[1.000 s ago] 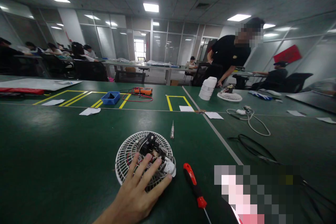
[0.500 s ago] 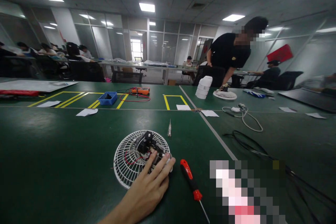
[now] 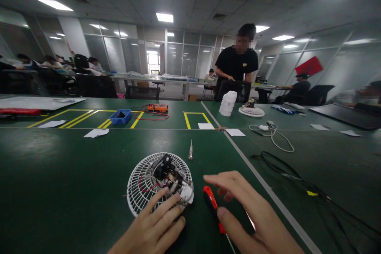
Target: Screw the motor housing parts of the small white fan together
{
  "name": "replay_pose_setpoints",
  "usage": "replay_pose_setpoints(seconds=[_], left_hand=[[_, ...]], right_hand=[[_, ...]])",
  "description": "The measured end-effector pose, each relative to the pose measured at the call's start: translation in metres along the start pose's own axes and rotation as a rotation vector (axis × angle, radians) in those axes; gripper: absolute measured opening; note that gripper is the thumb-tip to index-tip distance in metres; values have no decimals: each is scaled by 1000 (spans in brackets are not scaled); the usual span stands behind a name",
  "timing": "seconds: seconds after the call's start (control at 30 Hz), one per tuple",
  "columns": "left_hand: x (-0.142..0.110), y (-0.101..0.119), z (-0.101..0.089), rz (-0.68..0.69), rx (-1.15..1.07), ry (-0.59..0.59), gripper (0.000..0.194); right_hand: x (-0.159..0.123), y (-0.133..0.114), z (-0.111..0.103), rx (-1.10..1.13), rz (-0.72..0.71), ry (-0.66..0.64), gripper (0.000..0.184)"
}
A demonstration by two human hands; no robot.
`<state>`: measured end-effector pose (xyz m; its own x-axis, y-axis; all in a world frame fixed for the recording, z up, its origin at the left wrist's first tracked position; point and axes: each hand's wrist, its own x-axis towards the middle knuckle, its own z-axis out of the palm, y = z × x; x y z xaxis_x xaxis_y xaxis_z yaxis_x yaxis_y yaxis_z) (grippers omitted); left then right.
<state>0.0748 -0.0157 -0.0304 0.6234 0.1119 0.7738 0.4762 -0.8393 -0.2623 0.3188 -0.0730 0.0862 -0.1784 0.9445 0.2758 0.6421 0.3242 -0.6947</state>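
Observation:
A white round fan grille lies flat on the green table, with a black motor part and red wires on it. My left hand lies flat with fingers spread on the grille's near edge. My right hand hovers open, fingers apart, just over the red-handled screwdriver to the right of the grille. It holds nothing that I can see. A small clear-handled screwdriver lies beyond the grille.
Black cables and a white cord trail on the right. Farther back are a blue bin, an orange multimeter, paper slips, a white fan body and another grille. A person in black stands behind the table.
My right hand has come into view over the red screwdriver. My left hand slid back towards the grille's near edge. The person in black straightened up and shifted left.

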Motion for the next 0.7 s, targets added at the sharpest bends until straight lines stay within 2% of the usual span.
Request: replay_pose_setpoints(seconds=[0.07, 0.17, 0.27, 0.37, 0.47, 0.53, 0.6, 0.7], left_hand=[[-10, -6, -7, -25, -9, -2, 33], [-22, -14, -14, -78, -25, 14, 34], [-26, -19, -19, -116, -37, 34, 26], [-23, -21, -20, -125, -40, 51, 19], [-23, -20, -16, -169, -71, 77, 18], [-26, -20, -13, -218, -120, 81, 18], [-30, -20, -10, -304, -204, 74, 17], [-35, -22, -9, -425, -304, 74, 13]], right_hand=[[18, 22, 10, -269, 108, -15, 52], [27, 48, 26, -578, 249, -156, 64], [27, 59, 40, -608, 336, -272, 74], [27, 64, 47, -568, 327, -267, 76], [28, 70, 49, -436, 312, -202, 73], [29, 73, 49, -257, 337, -155, 68], [29, 73, 49, 17, 386, -135, 62], [28, 65, 51, 493, 417, -176, 56]])
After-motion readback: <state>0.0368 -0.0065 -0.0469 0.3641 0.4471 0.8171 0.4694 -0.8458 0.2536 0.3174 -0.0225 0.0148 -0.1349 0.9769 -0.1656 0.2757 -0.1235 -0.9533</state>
